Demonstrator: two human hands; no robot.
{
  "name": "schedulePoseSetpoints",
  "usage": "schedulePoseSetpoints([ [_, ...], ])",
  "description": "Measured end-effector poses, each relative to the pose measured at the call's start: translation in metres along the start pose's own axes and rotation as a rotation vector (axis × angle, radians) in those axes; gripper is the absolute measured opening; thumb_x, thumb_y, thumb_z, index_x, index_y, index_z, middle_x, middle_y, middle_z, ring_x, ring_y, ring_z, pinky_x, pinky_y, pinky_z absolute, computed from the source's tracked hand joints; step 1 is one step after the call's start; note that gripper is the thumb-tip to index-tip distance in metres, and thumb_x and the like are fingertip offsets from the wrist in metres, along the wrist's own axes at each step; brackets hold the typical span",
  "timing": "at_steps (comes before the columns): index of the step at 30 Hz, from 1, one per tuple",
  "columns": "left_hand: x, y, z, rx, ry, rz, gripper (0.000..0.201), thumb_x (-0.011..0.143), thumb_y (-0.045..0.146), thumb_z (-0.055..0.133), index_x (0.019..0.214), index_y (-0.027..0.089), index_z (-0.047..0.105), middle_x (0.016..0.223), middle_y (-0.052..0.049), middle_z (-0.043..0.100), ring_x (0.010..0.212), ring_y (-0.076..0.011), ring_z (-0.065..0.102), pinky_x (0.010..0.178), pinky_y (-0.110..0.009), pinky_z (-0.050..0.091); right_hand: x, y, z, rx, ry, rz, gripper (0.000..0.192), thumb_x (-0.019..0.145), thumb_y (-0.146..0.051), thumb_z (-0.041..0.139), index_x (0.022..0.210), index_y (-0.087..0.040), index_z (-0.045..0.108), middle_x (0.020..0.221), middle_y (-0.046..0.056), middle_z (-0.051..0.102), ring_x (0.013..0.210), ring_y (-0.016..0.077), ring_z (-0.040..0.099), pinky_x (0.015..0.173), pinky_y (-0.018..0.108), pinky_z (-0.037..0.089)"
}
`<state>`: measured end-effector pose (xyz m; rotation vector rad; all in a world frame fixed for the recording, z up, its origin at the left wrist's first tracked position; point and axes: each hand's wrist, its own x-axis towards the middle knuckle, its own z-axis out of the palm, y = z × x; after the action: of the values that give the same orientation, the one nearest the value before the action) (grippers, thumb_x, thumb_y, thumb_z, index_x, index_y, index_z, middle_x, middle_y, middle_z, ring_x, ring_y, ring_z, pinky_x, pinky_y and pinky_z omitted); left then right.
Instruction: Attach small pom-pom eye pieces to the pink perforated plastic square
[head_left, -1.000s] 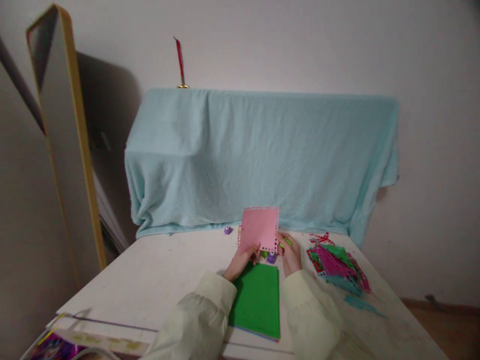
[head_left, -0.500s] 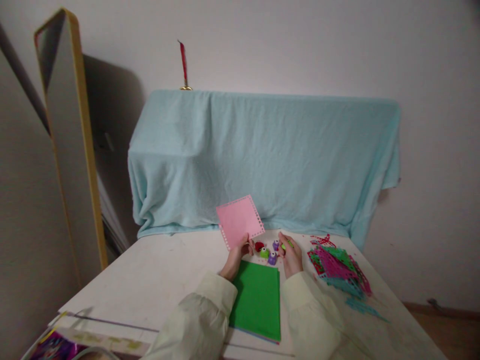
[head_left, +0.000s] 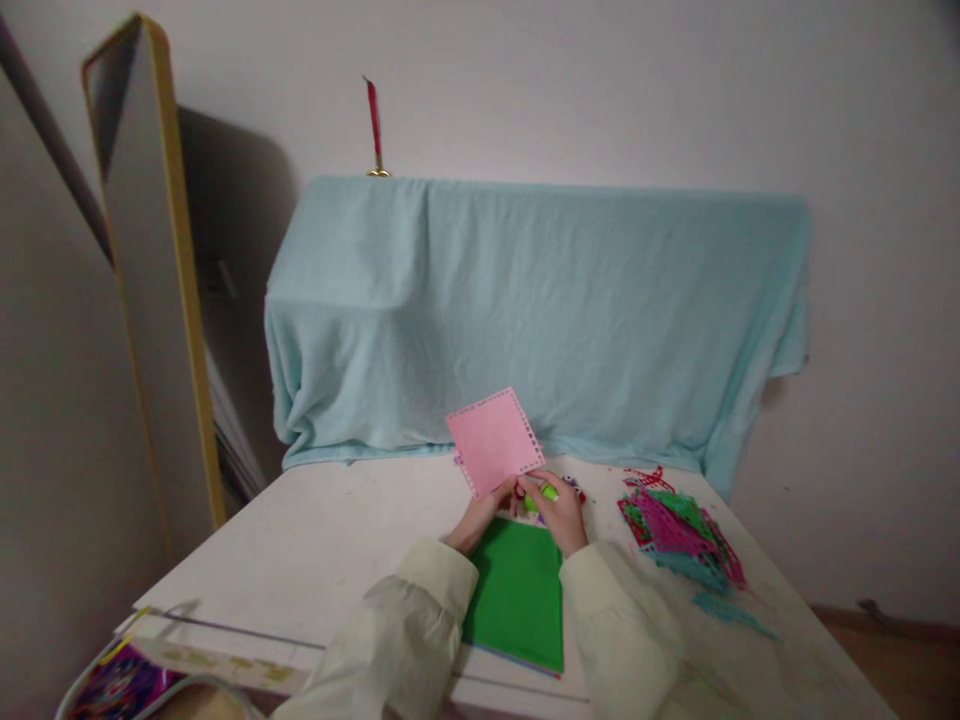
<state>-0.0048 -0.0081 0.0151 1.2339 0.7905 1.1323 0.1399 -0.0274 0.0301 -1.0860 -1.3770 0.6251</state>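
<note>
A square of pink paper (head_left: pixel 493 440), with rows of small punched holes along its edges, is held up and tilted over the table. My left hand (head_left: pixel 480 515) pinches it by its bottom corner. My right hand (head_left: pixel 559 510) is closed close beside the left, its fingertips at the paper's lower edge. A small lime-green thing (head_left: pixel 552 492) shows in its fingers; its kind is not clear. Behind and below the hands lie small coloured pieces with eye-like spots, mostly hidden. A stack of green sheets (head_left: pixel 517 600) lies under my wrists.
To the right is a pile of perforated paper scraps (head_left: pixel 679 540) in pink, green, red and blue. A light-blue cloth (head_left: pixel 540 320) drapes over something at the table's back. A framed mirror (head_left: pixel 161 260) leans at left. A purple packet (head_left: pixel 124 685) sits at the front left.
My right hand has moved left to the pink paper's lower edge, bringing the lime-green thing along. The small coloured pieces are now largely covered. The view has shifted slightly.
</note>
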Motion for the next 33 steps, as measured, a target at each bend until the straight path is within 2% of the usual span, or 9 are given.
schedulePoseSetpoints([
  [5, -0.004, -0.002, 0.005, 0.054, -0.026, -0.01, 0.049, 0.075, 0.061, 0.057, 0.071, 0.013, 0.064, 0.053, -0.003, 0.058, 0.049, -0.0132, 0.051, 0.057, -0.028, 0.042, -0.001, 0.004, -0.002, -0.076, 0.018, -0.003, 0.03, 0.077, -0.044, 0.065, 0.067, -0.016, 0.068, 0.064, 0.006, 0.067, 0.058, 0.0181, 0.056, 0.057, 0.028, 0.043],
  [8, -0.004, -0.001, 0.006, 0.066, -0.043, 0.014, 0.047, 0.074, 0.059, 0.059, 0.076, 0.013, 0.064, 0.059, -0.003, 0.061, 0.048, -0.0121, 0.051, 0.055, -0.027, 0.041, 0.0, 0.004, -0.004, -0.059, 0.061, 0.002, 0.029, 0.077, -0.044, 0.064, 0.072, -0.015, 0.069, 0.068, 0.007, 0.068, 0.062, 0.0197, 0.059, 0.059, 0.029, 0.044],
  [11, -0.001, 0.001, 0.004, 0.073, -0.05, 0.041, 0.046, 0.077, 0.058, 0.058, 0.078, 0.012, 0.063, 0.062, -0.003, 0.061, 0.048, -0.0114, 0.051, 0.054, -0.026, 0.041, 0.001, 0.002, -0.007, -0.058, 0.159, 0.016, 0.028, 0.074, -0.043, 0.067, 0.081, -0.016, 0.071, 0.077, 0.008, 0.07, 0.07, 0.0223, 0.061, 0.065, 0.031, 0.046],
  [14, 0.002, 0.003, 0.001, -0.006, 0.013, 0.063, 0.045, 0.078, 0.057, 0.055, 0.084, 0.012, 0.061, 0.067, -0.002, 0.061, 0.048, -0.01, 0.051, 0.054, -0.025, 0.042, 0.001, 0.0, -0.009, -0.095, 0.244, 0.011, 0.028, 0.074, -0.043, 0.068, 0.086, -0.018, 0.072, 0.083, 0.009, 0.071, 0.075, 0.0239, 0.062, 0.071, 0.032, 0.047],
  [19, 0.006, 0.008, -0.007, -0.199, 0.176, 0.05, 0.043, 0.074, 0.057, 0.059, 0.087, 0.016, 0.056, 0.07, 0.002, 0.056, 0.047, -0.0079, 0.05, 0.053, -0.023, 0.043, 0.001, -0.001, -0.009, -0.101, 0.255, -0.006, 0.027, 0.074, -0.043, 0.067, 0.085, -0.019, 0.072, 0.082, 0.01, 0.071, 0.076, 0.0251, 0.062, 0.074, 0.035, 0.047],
  [25, 0.002, 0.02, -0.011, -0.296, 0.199, 0.023, 0.041, 0.072, 0.052, 0.066, 0.094, 0.018, 0.06, 0.078, 0.001, 0.06, 0.05, -0.0049, 0.046, 0.048, -0.018, 0.035, 0.0, 0.0, -0.01, -0.157, 0.229, -0.009, 0.029, 0.077, -0.043, 0.063, 0.089, -0.017, 0.07, 0.082, 0.009, 0.07, 0.076, 0.0238, 0.062, 0.07, 0.032, 0.047],
  [29, 0.001, 0.016, -0.008, -0.211, 0.142, -0.052, 0.043, 0.069, 0.049, 0.07, 0.091, 0.012, 0.066, 0.072, -0.003, 0.064, 0.05, -0.0078, 0.05, 0.046, -0.02, 0.031, 0.001, -0.003, -0.012, -0.141, 0.205, -0.004, 0.034, 0.078, -0.044, 0.061, 0.09, -0.013, 0.069, 0.081, 0.009, 0.069, 0.072, 0.0208, 0.061, 0.067, 0.028, 0.046],
  [33, -0.001, 0.007, -0.006, -0.122, 0.014, -0.064, 0.045, 0.064, 0.044, 0.076, 0.088, 0.007, 0.07, 0.071, -0.009, 0.069, 0.056, -0.015, 0.058, 0.053, -0.024, 0.037, 0.002, -0.01, -0.017, -0.081, 0.186, 0.036, 0.04, 0.078, -0.051, 0.06, 0.063, -0.014, 0.063, 0.056, 0.002, 0.06, 0.054, 0.0148, 0.052, 0.051, 0.023, 0.039],
])
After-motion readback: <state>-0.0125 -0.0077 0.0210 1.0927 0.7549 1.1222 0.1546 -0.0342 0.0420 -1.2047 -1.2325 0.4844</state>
